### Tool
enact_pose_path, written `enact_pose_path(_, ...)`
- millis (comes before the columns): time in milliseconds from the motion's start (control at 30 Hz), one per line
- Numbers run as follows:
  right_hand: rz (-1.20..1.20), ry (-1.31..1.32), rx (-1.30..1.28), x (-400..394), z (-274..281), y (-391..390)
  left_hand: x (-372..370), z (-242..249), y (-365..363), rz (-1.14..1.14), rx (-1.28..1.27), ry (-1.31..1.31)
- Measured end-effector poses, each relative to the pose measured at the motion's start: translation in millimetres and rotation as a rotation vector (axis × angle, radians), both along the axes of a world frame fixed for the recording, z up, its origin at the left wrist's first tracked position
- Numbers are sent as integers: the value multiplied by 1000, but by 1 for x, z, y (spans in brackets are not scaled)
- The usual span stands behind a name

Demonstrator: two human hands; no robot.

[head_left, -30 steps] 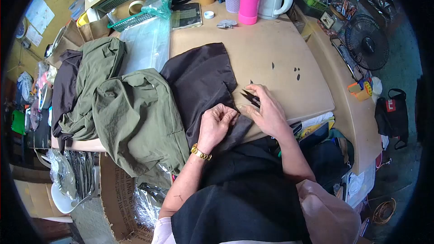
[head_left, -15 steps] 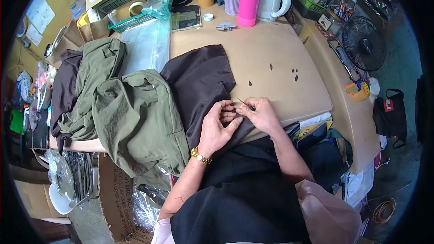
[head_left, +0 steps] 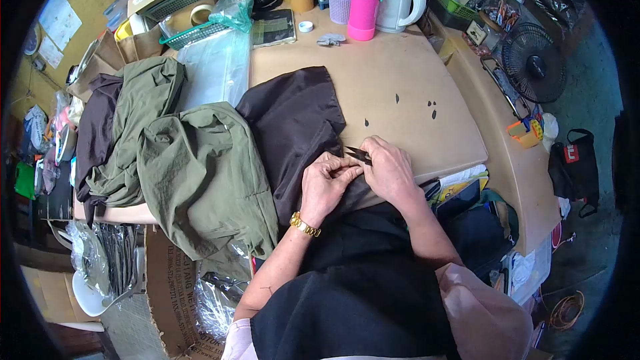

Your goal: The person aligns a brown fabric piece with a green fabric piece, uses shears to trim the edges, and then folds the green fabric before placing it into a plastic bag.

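Snips (head_left: 358, 155) point left and slightly forward from the right hand (head_left: 389, 170).

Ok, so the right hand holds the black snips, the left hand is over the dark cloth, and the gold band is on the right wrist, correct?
Not quite: the gold band is on the left wrist, as the head view shows. The rest stands: the right hand holds the black snips and the left hand is over the dark cloth.

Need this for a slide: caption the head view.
Left hand pinches dark cloth near the edge of the table; right hand holds black snips; olive garment alongside.
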State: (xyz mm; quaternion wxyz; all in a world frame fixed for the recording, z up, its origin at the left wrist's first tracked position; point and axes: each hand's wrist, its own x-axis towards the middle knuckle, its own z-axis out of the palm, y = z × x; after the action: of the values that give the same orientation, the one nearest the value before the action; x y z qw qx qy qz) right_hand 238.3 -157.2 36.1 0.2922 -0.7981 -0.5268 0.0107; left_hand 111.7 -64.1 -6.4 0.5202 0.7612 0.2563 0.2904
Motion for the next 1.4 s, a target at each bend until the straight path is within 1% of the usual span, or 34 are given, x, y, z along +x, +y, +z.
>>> enact_pose_path(33,1,0,2,-1,2,1,0,0,0,6,-1,18)
enact_pose_path(100,56,39,-87,0,3,3,0,0,1,10,-2,36)
enact_pose_path(133,55,39,-87,0,3,4,0,0,2,15,-72,12)
enact_pose_path(167,53,102,-71,1,2,5,0,-1,3,21,-143,-13)
enact_pose_path(200,52,164,-54,2,2,6,-1,-2,5,23,-142,-13)
enact_pose_path(233,56,163,-52,1,6,6,-3,-4,8,13,-155,32)
enact_pose_path(300,11,149,167,-3,22,1,-7,-10,13,7,-170,77)
enact_pose_path(333,-4,140,75,-1,26,-2,-7,-12,14,-14,-233,24)
enact_pose_path(367,-4,139,78,-2,31,-4,-7,-12,16,-36,-294,-31)
enact_pose_path(433,35,97,-123,-4,34,-10,-9,-8,17,-43,-292,-11)
enact_pose_path(467,66,50,-131,-4,30,-11,-9,-7,17,-49,-291,9)
enact_pose_path(567,49,-1,-198,-12,31,-10,-9,-8,17,-40,-299,5)
enact_pose_path(667,15,-22,-172,-18,30,-5,-10,-4,15,-36,-287,-12)
enact_pose_path(767,11,-13,-110,-21,26,-3,-10,-17,18,-59,-299,-56)
enact_pose_path(867,-10,-42,-112,-21,21,-1,-8,-21,16,-32,-326,-126)
enact_pose_path(967,19,14,-94,-22,25,-1,-10,-13,13,-31,-260,-97)
enact_pose_path(1200,18,36,-68,-21,19,1,-11,-16,13,-47,-269,-141)
enact_pose_path(1267,-13,24,-81,-21,16,1,-11,-16,12,-7,-260,-167)
enact_pose_path(1400,4,31,-46,-23,26,-3,-10,-17,11,-4,-229,-157)
